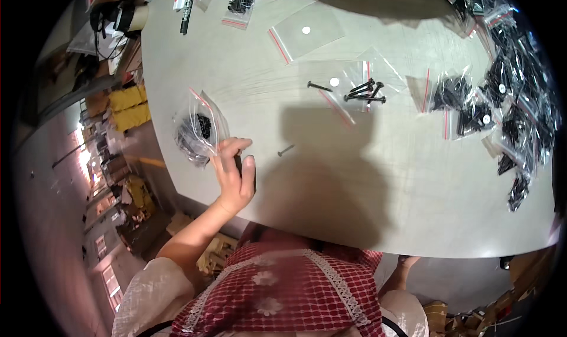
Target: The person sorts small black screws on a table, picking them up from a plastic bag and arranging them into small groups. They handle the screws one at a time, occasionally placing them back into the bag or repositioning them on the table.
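My left hand (pixel 235 174) is over the left part of the table, its thumb and forefinger apart. Its other fingers are bent and partly hidden against a clear zip bag (pixel 198 137) of black parts. A small dark patch shows between the fingers, too unclear to name. Right of this hand lies a single small screw (pixel 286 150). Farther off, several black screws (pixel 366 93) lie over flat clear zip bags, with another black screw (pixel 319 86) to their left. My right hand (pixel 407 259) is low, at the table's near edge, its fingers hidden.
Filled zip bags (pixel 466 103) of black parts stand at the right, beside a large heap of bags (pixel 520 95). A flat clear bag (pixel 310 31) lies at the far middle. A filled bag (pixel 241 0) and a black marker (pixel 186 17) lie at the far left.
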Motion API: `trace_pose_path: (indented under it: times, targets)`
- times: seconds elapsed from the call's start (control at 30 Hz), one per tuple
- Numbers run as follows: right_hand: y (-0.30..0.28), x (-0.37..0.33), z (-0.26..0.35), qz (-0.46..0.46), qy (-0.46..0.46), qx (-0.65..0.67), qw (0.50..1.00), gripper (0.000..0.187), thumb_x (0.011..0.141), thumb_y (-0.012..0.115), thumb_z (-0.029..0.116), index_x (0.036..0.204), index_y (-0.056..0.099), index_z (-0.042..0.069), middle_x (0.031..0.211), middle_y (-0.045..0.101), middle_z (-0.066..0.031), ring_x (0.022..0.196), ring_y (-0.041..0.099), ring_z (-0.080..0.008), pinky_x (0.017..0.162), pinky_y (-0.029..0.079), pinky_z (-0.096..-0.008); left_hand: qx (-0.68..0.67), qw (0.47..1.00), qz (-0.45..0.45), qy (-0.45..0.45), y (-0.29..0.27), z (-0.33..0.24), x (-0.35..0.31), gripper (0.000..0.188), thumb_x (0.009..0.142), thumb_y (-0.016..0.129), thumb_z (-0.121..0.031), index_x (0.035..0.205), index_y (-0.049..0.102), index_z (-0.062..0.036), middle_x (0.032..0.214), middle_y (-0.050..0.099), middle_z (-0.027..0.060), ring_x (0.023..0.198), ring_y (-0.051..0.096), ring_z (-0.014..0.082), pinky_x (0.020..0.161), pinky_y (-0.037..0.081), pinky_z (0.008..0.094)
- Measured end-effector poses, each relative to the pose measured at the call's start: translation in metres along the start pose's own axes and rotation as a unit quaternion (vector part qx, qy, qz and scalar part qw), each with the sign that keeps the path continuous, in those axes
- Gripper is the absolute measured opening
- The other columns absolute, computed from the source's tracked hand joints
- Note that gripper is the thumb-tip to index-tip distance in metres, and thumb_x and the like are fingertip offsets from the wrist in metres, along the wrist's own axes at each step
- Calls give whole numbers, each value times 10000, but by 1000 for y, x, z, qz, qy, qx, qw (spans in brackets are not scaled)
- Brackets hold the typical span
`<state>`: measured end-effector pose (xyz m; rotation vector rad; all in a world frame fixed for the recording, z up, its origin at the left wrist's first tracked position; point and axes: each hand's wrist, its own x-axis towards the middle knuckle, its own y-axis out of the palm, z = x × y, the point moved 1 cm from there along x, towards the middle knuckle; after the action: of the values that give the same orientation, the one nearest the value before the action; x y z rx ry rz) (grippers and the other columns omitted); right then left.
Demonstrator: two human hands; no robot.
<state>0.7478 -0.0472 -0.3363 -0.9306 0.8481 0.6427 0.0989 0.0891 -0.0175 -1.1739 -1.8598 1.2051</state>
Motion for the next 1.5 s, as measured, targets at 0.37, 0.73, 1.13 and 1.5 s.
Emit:
trace_pose_path:
  times: [0.37, 0.73, 1.13, 1.5]
  targets:
    - [70, -124, -124, 254, -25, 190, 948, 1037, 933, 407, 865, 1678, 214, 171, 1704, 282, -84, 1530, 316, -323, 1236, 303, -510, -66, 993, 17, 94, -8, -1, 11, 171, 919, 617, -12, 1037, 710, -94, 1031, 649, 109, 1008, 585, 298, 919, 421, 407]
    - [56, -136, -78, 232, -8, -43, 972, 795, 989, 588, 625, 1582, 424, 121, 1566, 488, -107, 1423, 468, -286, 1177, 403, -435, -75, 993, 49, 80, -14, 1, 4, 160, 914, 637, -31, 1029, 719, -107, 1079, 621, 119, 980, 575, 309, 892, 429, 430]
    - [126, -116, 78, 253, -183, -434, 845, 605, 992, 686, 414, 1483, 561, 84, 1465, 586, -109, 1349, 532, -256, 1142, 433, -395, -192, 901, 372, -114, -84, 85, -192, 273, 871, 721, -102, 1143, 741, -102, 1188, 679, 140, 1088, 643, 361, 998, 482, 500]
    - [206, -310, 189, 368, -6, -800, 474, 477, 954, 725, 251, 1384, 659, 54, 1382, 646, -92, 1277, 587, -233, 1096, 467, -382, -78, 928, 288, -225, 84, 200, -293, 333, 984, 643, -283, 1186, 706, -25, 1130, 738, 177, 1041, 701, 353, 919, 548, 450]
